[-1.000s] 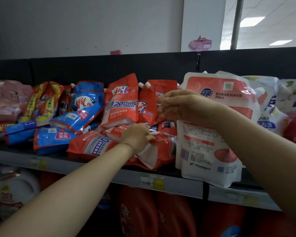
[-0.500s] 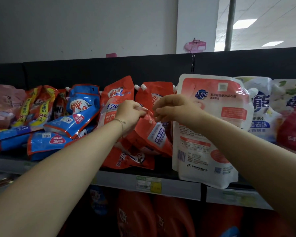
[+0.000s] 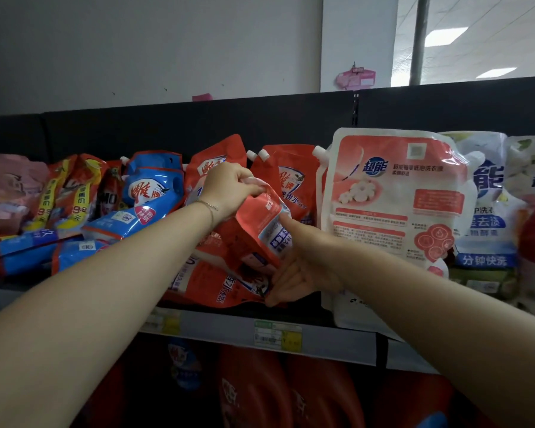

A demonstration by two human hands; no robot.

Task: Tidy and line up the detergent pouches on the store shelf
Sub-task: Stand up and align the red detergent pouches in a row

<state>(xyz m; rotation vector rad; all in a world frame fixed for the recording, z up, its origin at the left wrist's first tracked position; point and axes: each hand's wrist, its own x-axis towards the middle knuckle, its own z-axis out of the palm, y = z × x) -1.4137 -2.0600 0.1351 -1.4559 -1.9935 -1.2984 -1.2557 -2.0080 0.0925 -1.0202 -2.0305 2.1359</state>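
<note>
A red detergent pouch is lifted and tilted above the shelf. My left hand pinches its top edge. My right hand grips its lower right side, thumb up along the label. Under it lies another red pouch flat on the shelf. Behind stand red pouches with white spouts. Blue pouches lean and lie in a heap at the left. A large white and pink pouch stands upright at the right.
The shelf's front rail carries price tags. A dark back panel closes the shelf behind. Orange-yellow and pink packs lie at the far left, white-blue pouches at the far right. Red bottles fill the shelf below.
My left hand has lifted the red pouch off the pile. My right hand came down from the standing pouches' tops and took hold of the lifted pouch's lower side.
</note>
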